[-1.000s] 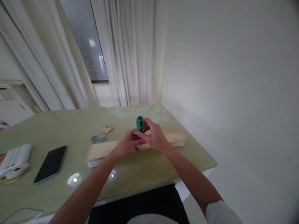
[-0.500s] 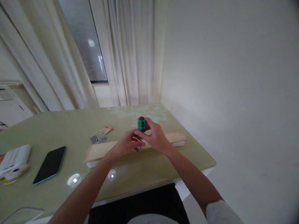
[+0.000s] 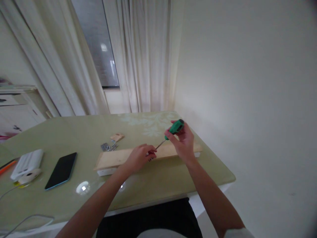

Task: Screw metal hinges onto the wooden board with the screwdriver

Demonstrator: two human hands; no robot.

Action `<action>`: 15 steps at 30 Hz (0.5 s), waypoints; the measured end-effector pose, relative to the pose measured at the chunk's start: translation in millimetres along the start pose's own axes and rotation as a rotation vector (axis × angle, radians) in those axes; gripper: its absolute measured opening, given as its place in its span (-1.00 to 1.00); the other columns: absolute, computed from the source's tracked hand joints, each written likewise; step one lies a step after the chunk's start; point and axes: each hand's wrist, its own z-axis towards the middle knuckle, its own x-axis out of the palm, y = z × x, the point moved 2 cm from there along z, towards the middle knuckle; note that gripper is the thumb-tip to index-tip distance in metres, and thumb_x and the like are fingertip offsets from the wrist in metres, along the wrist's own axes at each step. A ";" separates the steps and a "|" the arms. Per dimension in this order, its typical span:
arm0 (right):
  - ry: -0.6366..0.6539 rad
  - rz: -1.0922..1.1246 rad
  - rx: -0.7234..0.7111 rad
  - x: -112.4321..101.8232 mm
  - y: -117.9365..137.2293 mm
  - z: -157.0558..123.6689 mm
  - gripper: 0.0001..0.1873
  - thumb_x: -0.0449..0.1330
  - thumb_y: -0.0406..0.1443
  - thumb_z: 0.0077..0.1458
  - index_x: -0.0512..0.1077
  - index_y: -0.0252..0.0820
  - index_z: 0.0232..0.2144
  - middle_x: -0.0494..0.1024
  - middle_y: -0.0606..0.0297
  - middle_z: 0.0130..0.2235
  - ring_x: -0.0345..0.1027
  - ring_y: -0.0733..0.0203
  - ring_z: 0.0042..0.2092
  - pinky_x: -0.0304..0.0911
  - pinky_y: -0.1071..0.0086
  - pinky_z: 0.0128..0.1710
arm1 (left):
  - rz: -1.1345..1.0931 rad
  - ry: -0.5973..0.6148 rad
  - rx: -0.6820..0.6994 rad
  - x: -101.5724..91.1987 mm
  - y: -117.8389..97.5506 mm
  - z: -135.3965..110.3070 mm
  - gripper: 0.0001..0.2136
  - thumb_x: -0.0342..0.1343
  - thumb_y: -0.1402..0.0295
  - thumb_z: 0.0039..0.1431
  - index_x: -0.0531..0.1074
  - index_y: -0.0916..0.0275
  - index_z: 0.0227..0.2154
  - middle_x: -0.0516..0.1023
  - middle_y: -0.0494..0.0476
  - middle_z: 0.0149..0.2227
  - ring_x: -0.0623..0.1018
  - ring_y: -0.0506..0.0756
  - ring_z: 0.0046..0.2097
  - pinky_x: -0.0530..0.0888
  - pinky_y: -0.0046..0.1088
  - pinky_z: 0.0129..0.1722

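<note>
My right hand (image 3: 182,140) is closed around a green-handled screwdriver (image 3: 174,128), held tilted, its thin shaft slanting down to the left. The shaft's tip meets the fingers of my left hand (image 3: 140,156). That hand rests curled on a long light wooden board (image 3: 114,157) lying across the green table (image 3: 74,132), pinching something small that I cannot make out. Both hands are over the board's middle.
Beyond the board lie small metal brackets (image 3: 107,146) and a little wooden piece (image 3: 117,137). A dark phone (image 3: 61,170) lies at left, with a white device (image 3: 26,160) and cable (image 3: 27,219) further left. Curtains hang behind; a wall stands at right.
The screwdriver stood upright over the board with both hands around it; now my right hand has lifted it and tilted it to the right. The camera view shifted slightly.
</note>
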 end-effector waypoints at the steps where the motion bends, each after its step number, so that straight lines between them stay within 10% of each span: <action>1: -0.075 0.045 0.020 -8.2 -4.3 -3.8 -0.48 0.49 -0.11 0.05 0.47 -0.10 0.01 0.63 0.30 -0.26 0.57 0.18 -0.25 0.57 0.29 -0.22 | 0.053 -0.011 0.023 0.8 -2.4 -1.2 -0.90 0.27 0.36 0.26 0.63 0.15 -0.18 0.70 0.14 -0.23 0.63 0.18 -0.15 0.47 -0.34 -0.10; 8: -0.497 0.297 0.208 -61.8 -39.4 -64.6 -0.53 0.54 -0.15 -0.05 0.51 -0.11 -0.12 0.61 0.40 -0.33 0.53 0.33 -0.33 0.49 0.45 -0.28 | 0.129 -0.060 0.072 -25.9 -2.4 14.6 -0.74 0.09 0.21 0.42 0.65 0.16 -0.25 0.63 0.18 -0.20 0.57 0.14 -0.14 0.42 -0.37 -0.09; 15: -0.539 0.321 0.432 -72.6 -66.2 -112.1 -0.50 0.57 -0.12 -0.11 0.54 -0.07 -0.14 0.65 0.40 -0.32 0.58 0.26 -0.30 0.53 0.41 -0.25 | 0.197 -0.095 -0.483 -134.9 105.9 22.3 -0.75 0.33 0.15 0.06 0.55 0.24 -0.51 0.53 0.05 -0.59 0.48 0.08 -0.48 0.35 -0.44 -0.43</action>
